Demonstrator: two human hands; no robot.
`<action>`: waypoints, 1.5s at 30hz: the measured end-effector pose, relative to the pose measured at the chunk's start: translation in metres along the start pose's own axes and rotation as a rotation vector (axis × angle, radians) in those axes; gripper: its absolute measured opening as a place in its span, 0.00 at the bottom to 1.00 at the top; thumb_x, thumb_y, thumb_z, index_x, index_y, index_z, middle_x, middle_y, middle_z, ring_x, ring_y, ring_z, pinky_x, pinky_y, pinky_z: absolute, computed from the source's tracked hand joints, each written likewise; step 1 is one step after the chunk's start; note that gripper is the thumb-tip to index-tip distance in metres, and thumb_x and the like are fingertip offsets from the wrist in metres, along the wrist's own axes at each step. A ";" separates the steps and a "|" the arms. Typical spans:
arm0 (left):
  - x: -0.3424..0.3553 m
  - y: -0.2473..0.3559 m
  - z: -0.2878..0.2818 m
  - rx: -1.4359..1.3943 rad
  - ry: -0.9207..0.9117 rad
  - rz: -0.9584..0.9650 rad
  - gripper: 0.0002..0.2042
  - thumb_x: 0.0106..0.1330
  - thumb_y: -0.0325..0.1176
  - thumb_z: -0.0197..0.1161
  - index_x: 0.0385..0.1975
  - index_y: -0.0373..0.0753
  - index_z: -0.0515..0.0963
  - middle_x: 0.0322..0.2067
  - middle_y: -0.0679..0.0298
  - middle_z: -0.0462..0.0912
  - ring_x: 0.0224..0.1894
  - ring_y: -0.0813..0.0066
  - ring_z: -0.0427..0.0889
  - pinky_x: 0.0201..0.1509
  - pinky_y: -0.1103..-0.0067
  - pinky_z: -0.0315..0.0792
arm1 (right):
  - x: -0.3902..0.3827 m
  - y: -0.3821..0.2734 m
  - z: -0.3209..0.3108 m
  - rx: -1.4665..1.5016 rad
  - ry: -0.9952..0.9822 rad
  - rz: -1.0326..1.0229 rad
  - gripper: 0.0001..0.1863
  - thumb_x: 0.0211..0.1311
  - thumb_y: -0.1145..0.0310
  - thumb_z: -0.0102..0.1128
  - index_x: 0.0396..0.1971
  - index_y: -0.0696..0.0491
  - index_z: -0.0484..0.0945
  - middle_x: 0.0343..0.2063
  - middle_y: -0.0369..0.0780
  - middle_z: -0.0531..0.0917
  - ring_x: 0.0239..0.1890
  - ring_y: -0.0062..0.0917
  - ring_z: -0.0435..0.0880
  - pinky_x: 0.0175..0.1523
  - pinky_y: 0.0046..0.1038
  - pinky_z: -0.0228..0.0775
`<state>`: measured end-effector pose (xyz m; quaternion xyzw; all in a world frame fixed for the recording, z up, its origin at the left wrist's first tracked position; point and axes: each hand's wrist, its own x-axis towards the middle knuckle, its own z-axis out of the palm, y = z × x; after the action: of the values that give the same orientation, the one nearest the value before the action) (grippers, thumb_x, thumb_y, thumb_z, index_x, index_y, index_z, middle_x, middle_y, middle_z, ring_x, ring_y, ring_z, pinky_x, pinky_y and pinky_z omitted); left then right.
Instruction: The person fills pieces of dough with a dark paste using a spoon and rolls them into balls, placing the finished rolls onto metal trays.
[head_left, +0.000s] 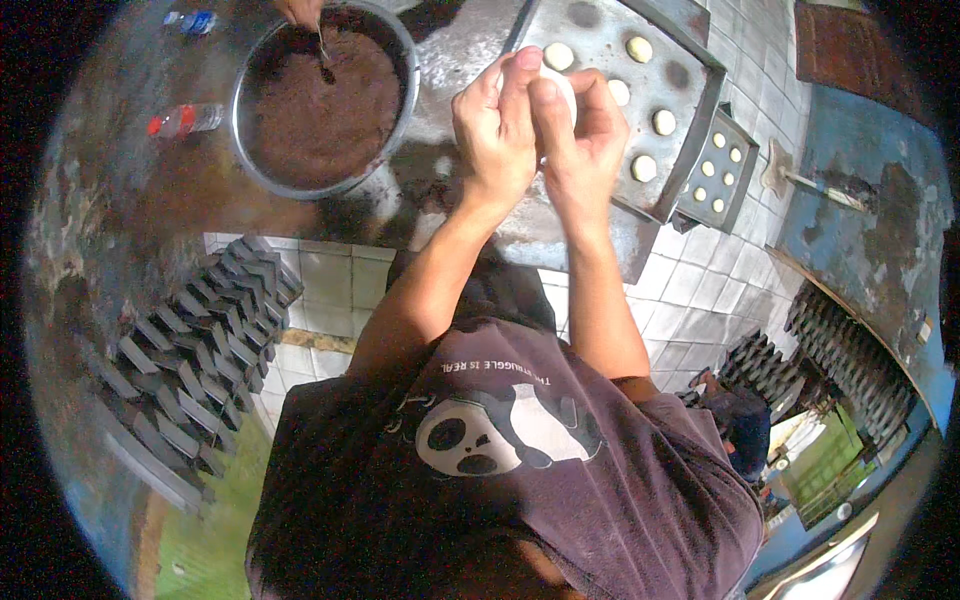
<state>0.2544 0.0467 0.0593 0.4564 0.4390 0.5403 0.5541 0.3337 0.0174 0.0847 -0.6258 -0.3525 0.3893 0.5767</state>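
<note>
My left hand (pixel 497 135) and my right hand (pixel 583 140) are raised together at the near side of the worktable, thumbs side by side. Between them they pinch a white lump of dough (pixel 568 92), mostly hidden by the fingers. Just beyond sits a metal baking tray (pixel 600 75) bearing several pale round dough pieces (pixel 639 49). To the left is a large metal basin (pixel 409 92) filled with brown crumbly filling (pixel 320 125). Another person's hand (pixel 302 10) holds a spoon (pixel 323 45) over it.
A red-capped plastic bottle (pixel 190 119) and a blue-capped bottle (pixel 190 22) lie left of the basin. Another tray of dough pieces (pixel 742 135) lies lower right of the big one. Stacked dark metal pans (pixel 205 350) stand at left. A person in dark clothes (pixel 740 425) is at right.
</note>
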 end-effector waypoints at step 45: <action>-0.063 -0.010 -0.422 0.546 0.305 -0.479 0.23 0.57 0.30 0.75 0.53 0.34 0.79 0.45 0.55 0.88 0.49 0.64 0.87 0.53 0.70 0.78 | -0.023 0.159 0.175 -1.076 -0.860 -0.649 0.25 0.59 0.77 0.55 0.59 0.55 0.75 0.44 0.57 0.82 0.46 0.52 0.83 0.52 0.45 0.78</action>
<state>-0.1590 -0.0027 -0.0341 0.3861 0.7381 0.3207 0.4509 0.1656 0.0617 -0.0775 -0.4787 -0.8537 0.1844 0.0895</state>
